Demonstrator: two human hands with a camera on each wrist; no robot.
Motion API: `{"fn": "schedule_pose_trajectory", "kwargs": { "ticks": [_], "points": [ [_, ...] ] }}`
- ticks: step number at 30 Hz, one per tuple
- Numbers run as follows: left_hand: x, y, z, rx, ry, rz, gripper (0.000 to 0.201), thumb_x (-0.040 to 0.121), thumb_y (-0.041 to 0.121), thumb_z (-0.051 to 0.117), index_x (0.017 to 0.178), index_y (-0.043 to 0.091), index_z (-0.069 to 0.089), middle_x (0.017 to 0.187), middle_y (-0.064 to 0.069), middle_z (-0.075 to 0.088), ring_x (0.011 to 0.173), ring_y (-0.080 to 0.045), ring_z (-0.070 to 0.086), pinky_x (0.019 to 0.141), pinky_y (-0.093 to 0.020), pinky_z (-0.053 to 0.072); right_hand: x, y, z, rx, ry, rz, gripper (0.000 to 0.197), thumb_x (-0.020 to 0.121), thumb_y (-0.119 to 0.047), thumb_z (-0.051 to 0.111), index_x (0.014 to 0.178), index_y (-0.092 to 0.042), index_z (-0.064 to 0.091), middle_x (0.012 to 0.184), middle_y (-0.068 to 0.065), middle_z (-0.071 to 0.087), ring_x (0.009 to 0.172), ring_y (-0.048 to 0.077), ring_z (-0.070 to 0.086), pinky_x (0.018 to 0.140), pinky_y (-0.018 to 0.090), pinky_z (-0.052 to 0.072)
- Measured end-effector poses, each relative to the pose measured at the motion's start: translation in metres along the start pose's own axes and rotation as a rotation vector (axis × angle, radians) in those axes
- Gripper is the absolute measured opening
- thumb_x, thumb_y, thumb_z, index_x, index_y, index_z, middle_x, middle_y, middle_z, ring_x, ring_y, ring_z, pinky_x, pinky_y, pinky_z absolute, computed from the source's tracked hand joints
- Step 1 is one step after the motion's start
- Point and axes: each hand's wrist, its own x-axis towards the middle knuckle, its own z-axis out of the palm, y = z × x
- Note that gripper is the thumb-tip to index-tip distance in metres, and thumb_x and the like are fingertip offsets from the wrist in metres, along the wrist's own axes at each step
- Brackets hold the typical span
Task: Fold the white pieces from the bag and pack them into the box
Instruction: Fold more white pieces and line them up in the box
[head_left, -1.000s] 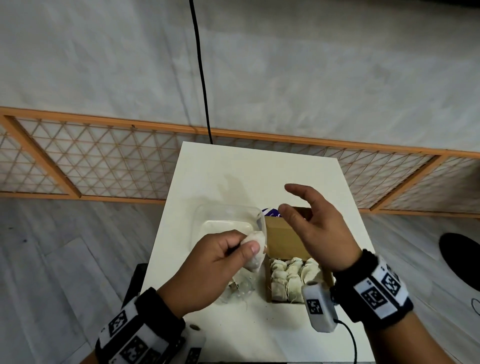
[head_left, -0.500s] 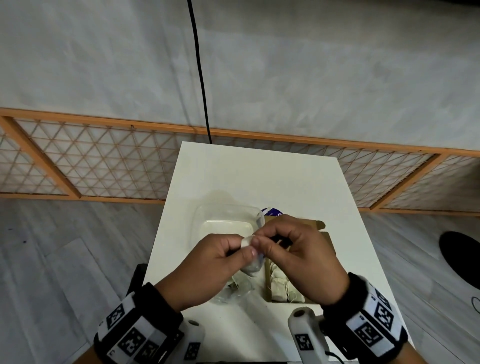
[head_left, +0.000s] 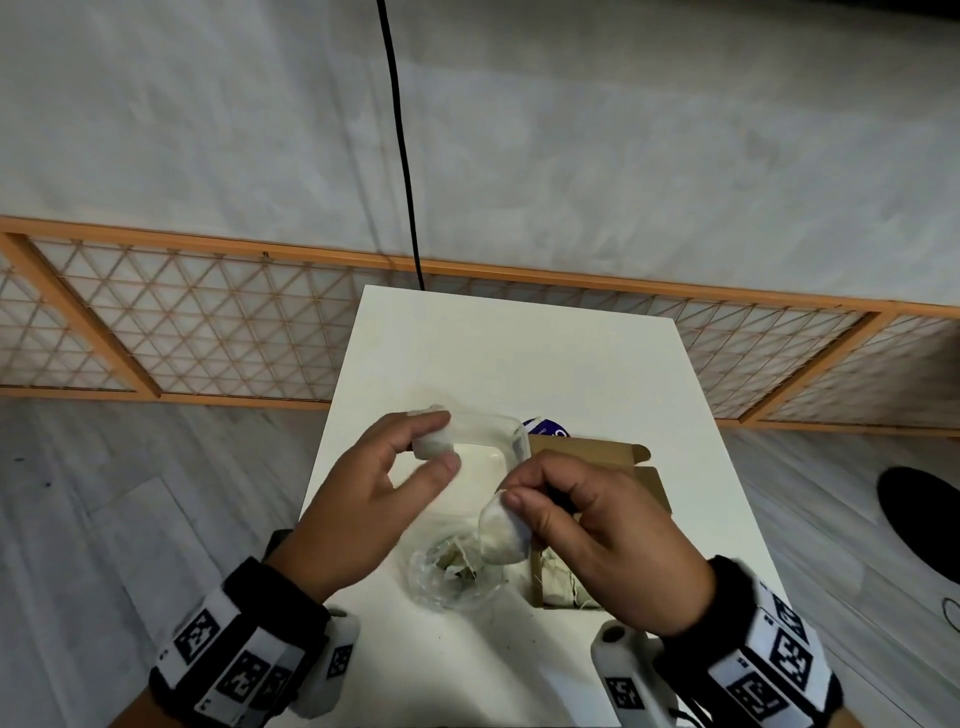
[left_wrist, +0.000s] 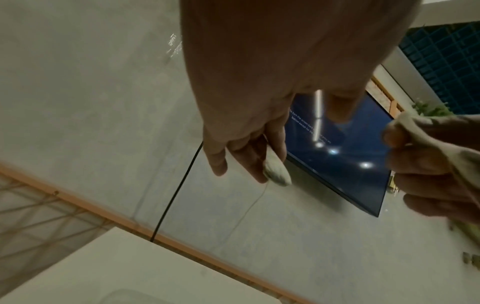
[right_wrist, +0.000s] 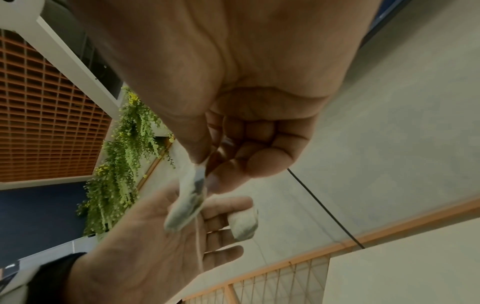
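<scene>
A white table (head_left: 519, 353) is seen from above. On it are set 1 clear plastic tray (head_left: 488, 457), 1 crumpled clear bag (head_left: 447, 571) nearer the viewer, and 1 open brown cardboard box (head_left: 644, 483) just beside them to the right (folded white pieces (head_left: 558, 582) are packed inside). A blue-and-white item (head_left: 545, 427) is partly hidden behind the box.

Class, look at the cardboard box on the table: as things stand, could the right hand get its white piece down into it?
Probably yes. The right hand pinches a white piece just above the open cardboard box, whose flaps stand clear; nothing lies between them.
</scene>
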Motion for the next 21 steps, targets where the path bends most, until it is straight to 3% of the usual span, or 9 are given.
{"fn": "schedule_pose_trajectory", "kwargs": {
  "ticks": [2, 4, 6, 8, 11, 14, 15, 19, 21],
  "points": [
    [-0.003, 0.007, 0.000, -0.130, -0.056, -0.009, 0.037, 0.093, 0.037, 0.060, 0.125, 0.022, 0.071, 0.130, 0.009, 0.070, 0.124, -0.001, 0.062, 0.101, -0.010, 0.043, 0.002, -0.001, 0.005, 0.039, 0.003, -0.002, 0.011, 0.102, -0.023, 0.061, 0.094, -0.025, 0.069, 0.076, -0.008, 0.068, 0.070, 0.016, 0.066, 0.067, 0.037, 0.054],
    [-0.007, 0.015, 0.003, -0.156, -0.142, 0.024, 0.036, 0.097, 0.030, 0.053, 0.125, 0.017, 0.072, 0.128, 0.003, 0.072, 0.122, -0.005, 0.065, 0.099, -0.010, 0.044, 0.007, 0.001, 0.010, 0.086, 0.033, 0.006, 0.010, 0.101, -0.023, 0.063, 0.095, -0.024, 0.070, 0.075, -0.006, 0.069, 0.066, 0.017, 0.066, 0.064, 0.036, 0.055],
    [-0.011, 0.020, 0.008, -0.180, -0.216, 0.047, 0.034, 0.097, 0.031, 0.057, 0.124, 0.018, 0.073, 0.124, -0.003, 0.073, 0.121, -0.016, 0.067, 0.102, -0.024, 0.050, 0.011, 0.004, 0.014, 0.132, 0.085, -0.002, 0.008, 0.099, -0.020, 0.066, 0.096, -0.020, 0.073, 0.074, -0.006, 0.069, 0.062, 0.013, 0.065, 0.061, 0.025, 0.052],
    [-0.012, 0.020, 0.013, -0.155, -0.209, 0.041, 0.032, 0.094, 0.030, 0.064, 0.124, 0.023, 0.073, 0.118, -0.002, 0.075, 0.114, -0.018, 0.070, 0.101, -0.036, 0.054, 0.016, 0.008, 0.016, 0.155, 0.133, -0.023, 0.009, 0.098, -0.019, 0.066, 0.097, -0.017, 0.075, 0.076, -0.011, 0.070, 0.062, 0.010, 0.065, 0.061, 0.017, 0.049],
    [-0.009, 0.013, 0.019, -0.107, -0.133, -0.011, 0.039, 0.092, 0.029, 0.068, 0.131, 0.027, 0.070, 0.106, -0.005, 0.076, 0.105, -0.012, 0.073, 0.102, -0.040, 0.056, 0.020, 0.015, 0.019, 0.133, 0.175, -0.032, 0.011, 0.098, -0.018, 0.068, 0.101, -0.020, 0.078, 0.083, -0.017, 0.074, 0.070, 0.008, 0.068, 0.065, 0.016, 0.050],
    [-0.005, 0.006, 0.022, -0.105, -0.106, -0.048, 0.039, 0.090, 0.033, 0.071, 0.130, 0.032, 0.071, 0.097, -0.017, 0.073, 0.097, -0.024, 0.074, 0.100, -0.045, 0.057, 0.020, 0.020, 0.022, 0.123, 0.210, -0.011, 0.013, 0.098, -0.016, 0.068, 0.102, -0.020, 0.080, 0.084, -0.018, 0.075, 0.073, 0.006, 0.070, 0.066, 0.013, 0.049],
    [-0.003, 0.004, 0.024, -0.101, -0.103, -0.056, 0.036, 0.091, 0.032, 0.072, 0.128, 0.032, 0.072, 0.095, -0.015, 0.074, 0.097, -0.027, 0.074, 0.099, -0.044, 0.058, 0.020, 0.021, 0.022, 0.128, 0.224, -0.001, 0.013, 0.098, -0.017, 0.069, 0.102, -0.020, 0.080, 0.085, -0.018, 0.075, 0.075, 0.006, 0.071, 0.066, 0.013, 0.049],
    [-0.001, 0.005, 0.029, -0.127, -0.126, -0.057, 0.024, 0.099, 0.014, 0.068, 0.117, 0.026, 0.077, 0.105, 0.003, 0.081, 0.101, -0.015, 0.076, 0.092, -0.025, 0.057, 0.022, 0.027, 0.022, 0.092, 0.238, 0.027, 0.014, 0.098, -0.023, 0.068, 0.103, -0.026, 0.080, 0.091, -0.018, 0.077, 0.085, 0.009, 0.073, 0.069, 0.018, 0.053],
    [0.000, 0.004, 0.032, -0.104, -0.104, -0.055, 0.019, 0.099, 0.017, 0.067, 0.110, 0.026, 0.080, 0.102, 0.002, 0.081, 0.100, -0.015, 0.076, 0.091, -0.027, 0.058, 0.022, 0.031, 0.021, 0.077, 0.246, 0.034, 0.014, 0.098, -0.024, 0.068, 0.103, -0.028, 0.081, 0.091, -0.020, 0.077, 0.086, 0.007, 0.073, 0.069, 0.018, 0.053]
  ]
}}
